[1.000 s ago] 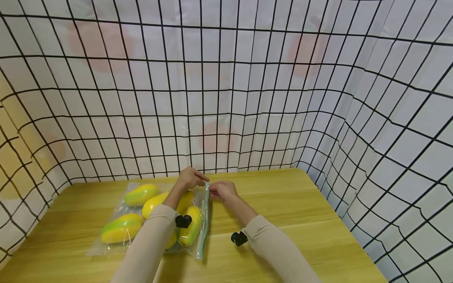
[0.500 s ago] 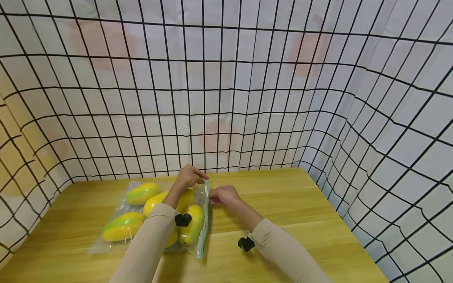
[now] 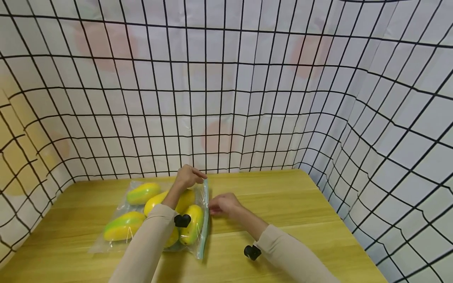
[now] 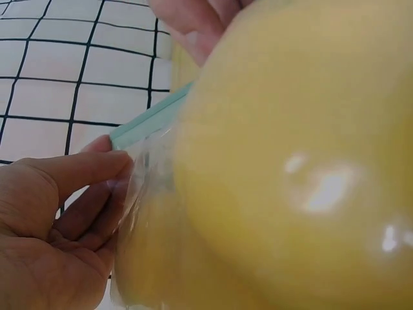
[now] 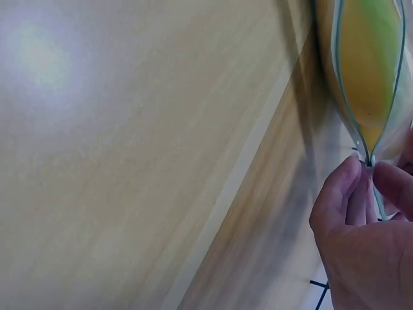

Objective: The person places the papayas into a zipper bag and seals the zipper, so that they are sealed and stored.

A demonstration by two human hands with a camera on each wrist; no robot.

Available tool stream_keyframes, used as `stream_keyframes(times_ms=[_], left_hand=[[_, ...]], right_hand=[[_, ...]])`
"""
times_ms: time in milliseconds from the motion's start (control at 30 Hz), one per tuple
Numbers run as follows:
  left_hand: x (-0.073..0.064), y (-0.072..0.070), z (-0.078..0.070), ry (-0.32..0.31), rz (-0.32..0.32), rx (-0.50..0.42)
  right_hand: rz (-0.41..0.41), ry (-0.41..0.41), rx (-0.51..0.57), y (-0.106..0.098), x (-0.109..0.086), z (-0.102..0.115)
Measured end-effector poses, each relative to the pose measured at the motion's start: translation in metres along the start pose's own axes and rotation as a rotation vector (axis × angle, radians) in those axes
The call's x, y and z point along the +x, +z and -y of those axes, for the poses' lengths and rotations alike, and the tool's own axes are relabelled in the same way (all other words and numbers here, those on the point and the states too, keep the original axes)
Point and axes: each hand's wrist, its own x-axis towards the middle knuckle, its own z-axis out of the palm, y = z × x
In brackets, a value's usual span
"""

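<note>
A clear zip bag (image 3: 116, 246) with a pale teal seal strip lies on the table, several yellow-green mangoes (image 3: 124, 226) inside it. My left hand (image 3: 189, 176) pinches the far end of the strip between thumb and fingers. Partway down the same strip, my right hand (image 3: 225, 205) pinches the seal. In the right wrist view the bag's mouth (image 5: 370, 71) gapes above the right thumb and fingers, and its two edges meet at the fingertips (image 5: 352, 166). A mango (image 4: 303, 155) fills much of the left wrist view, close to the left hand (image 4: 58, 213).
The wooden table (image 3: 283, 220) extends to the right of the bag. Black wire grid panels (image 3: 230, 90) backed by white sheeting stand behind and at both sides. A black wrist camera (image 3: 252, 252) sits at the right cuff.
My right hand has slid along the seal strip toward me, away from the left hand. The left hand keeps its hold at the far end, and the bag stays in place.
</note>
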Motion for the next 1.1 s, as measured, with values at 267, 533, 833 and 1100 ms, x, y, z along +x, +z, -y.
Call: stream_keyframes(times_ms=[267,533,833,1100], left_hand=[[0.0,-0.001,0.001,-0.019,-0.018,-0.015],[-0.002,-0.006,-0.002,-0.03,-0.044,-0.017],[-0.001,-0.006,-0.001,-0.042,-0.069,-0.011],[-0.002,-0.007,-0.004,-0.038,-0.095,-0.011]], right_hand=[[0.063,0.046,0.029,0.001,-0.012,-0.003],[0.126,0.068,0.004,-0.001,-0.026,-0.005],[0.19,0.077,-0.02,-0.001,-0.037,-0.012],[0.211,0.089,-0.043,-0.003,-0.048,-0.015]])
